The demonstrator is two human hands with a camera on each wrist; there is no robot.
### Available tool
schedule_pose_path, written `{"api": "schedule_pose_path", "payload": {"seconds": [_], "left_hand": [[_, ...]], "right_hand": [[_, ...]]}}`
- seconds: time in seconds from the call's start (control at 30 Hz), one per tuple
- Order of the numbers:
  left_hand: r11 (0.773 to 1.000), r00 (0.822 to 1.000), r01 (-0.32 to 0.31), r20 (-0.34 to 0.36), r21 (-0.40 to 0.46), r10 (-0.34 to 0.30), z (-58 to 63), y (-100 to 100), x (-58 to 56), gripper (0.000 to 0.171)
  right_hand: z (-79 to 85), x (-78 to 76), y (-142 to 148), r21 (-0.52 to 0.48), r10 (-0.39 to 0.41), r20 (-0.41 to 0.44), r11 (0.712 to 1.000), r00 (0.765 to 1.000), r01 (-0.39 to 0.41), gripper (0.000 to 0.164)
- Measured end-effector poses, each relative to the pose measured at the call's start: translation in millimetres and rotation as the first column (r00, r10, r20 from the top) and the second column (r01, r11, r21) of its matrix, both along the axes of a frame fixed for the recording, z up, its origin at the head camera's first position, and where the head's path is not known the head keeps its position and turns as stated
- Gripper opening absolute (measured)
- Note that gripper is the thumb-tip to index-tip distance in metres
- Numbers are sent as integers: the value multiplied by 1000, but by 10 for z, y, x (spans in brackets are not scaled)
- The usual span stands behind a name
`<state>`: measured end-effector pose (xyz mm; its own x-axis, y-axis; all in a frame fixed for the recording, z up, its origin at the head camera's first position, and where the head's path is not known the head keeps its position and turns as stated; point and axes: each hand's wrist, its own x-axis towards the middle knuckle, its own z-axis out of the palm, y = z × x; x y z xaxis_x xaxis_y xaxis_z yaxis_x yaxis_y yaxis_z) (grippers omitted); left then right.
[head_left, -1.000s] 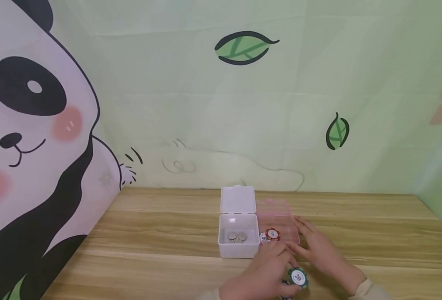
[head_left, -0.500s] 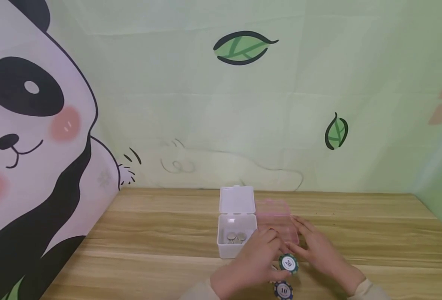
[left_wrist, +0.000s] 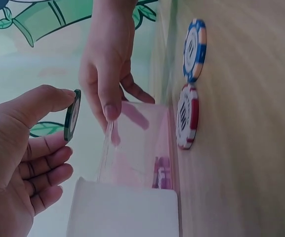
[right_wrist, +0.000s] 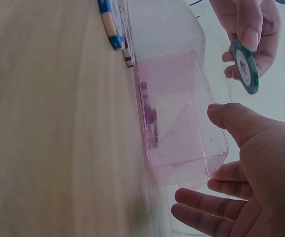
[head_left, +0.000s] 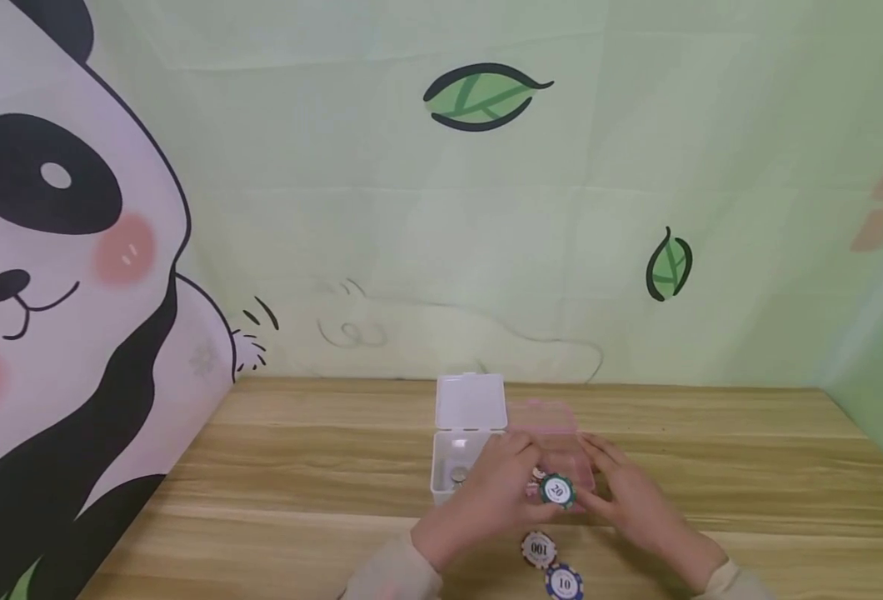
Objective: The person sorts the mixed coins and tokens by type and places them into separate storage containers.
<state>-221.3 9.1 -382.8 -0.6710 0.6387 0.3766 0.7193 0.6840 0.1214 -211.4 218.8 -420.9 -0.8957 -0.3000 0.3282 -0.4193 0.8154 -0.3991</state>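
Observation:
My left hand (head_left: pixel 479 492) pinches a green poker chip (head_left: pixel 557 492) marked 20 between thumb and fingers, above the front of the open pink see-through box (right_wrist: pixel 172 108). With thumb and fingers spread across its right end, my right hand (head_left: pixel 636 504) holds that box. Inside it, chips (right_wrist: pixel 148 106) lie on the bottom, seen only through the pink wall. In front of the box, on the table, a red-and-white poker chip (head_left: pixel 539 550) marked 100 touches a blue poker chip (head_left: pixel 564 582) marked 10.
Left of the pink box stands an open white box (head_left: pixel 471 402), its lid tipped back. A silvery round piece (head_left: pixel 459 475) shows in it; my left hand covers part of the box. Behind the wooden table (head_left: pixel 299 467) hangs a printed panda backdrop (head_left: pixel 381 208).
My left hand has carried the green chip up and away from me to the pink box, uncovering the 100 and 10 chips on the table. My right hand stays at the box.

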Motion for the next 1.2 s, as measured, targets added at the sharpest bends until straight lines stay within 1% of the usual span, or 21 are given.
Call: {"api": "schedule_pose_path", "payload": {"seconds": [0.13, 0.2, 0.27, 0.37, 0.4, 0.53, 0.8, 1.03, 1.2], "left_hand": [[999, 1000, -32, -1, 15, 32, 22, 18, -74, 36], [999, 999, -48, -18, 17, 49, 23, 28, -113, 36], [998, 998, -65, -17, 13, 65, 17, 43, -148, 36], [995, 995, -98, -5, -14, 98, -6, 75, -198, 35], [994, 994, -106, 11, -20, 106, -13, 86, -214, 35], [989, 990, -135, 34, -56, 137, -47, 127, -263, 35], [987, 984, -147, 94, -59, 152, -85, 181, -322, 36], [982, 981, -152, 100, -112, 163, -122, 203, -364, 37], [982, 981, -151, 105, -114, 163, -118, 204, -378, 37]], "right_hand": [[-12, 3, -5, -6, -2, 7, 1000, 1000, 2, 69], [-13, 4, -10, -11, -4, 19, 1000, 1000, 4, 71], [-13, 8, -9, -14, -5, 29, 1000, 1000, 6, 72], [-9, 13, -7, -18, -7, 40, 1000, 999, 7, 73], [-8, 15, -6, -17, -6, 39, 1000, 999, 7, 73], [-3, 21, -5, -11, -10, 29, 1000, 1000, 11, 73], [20, 20, -18, 12, -21, 15, 1000, 1000, 20, 71], [8, 14, -17, 18, -21, 14, 1000, 1000, 21, 71], [-1, 8, -13, 12, -14, 2, 1000, 1000, 14, 71]]}}
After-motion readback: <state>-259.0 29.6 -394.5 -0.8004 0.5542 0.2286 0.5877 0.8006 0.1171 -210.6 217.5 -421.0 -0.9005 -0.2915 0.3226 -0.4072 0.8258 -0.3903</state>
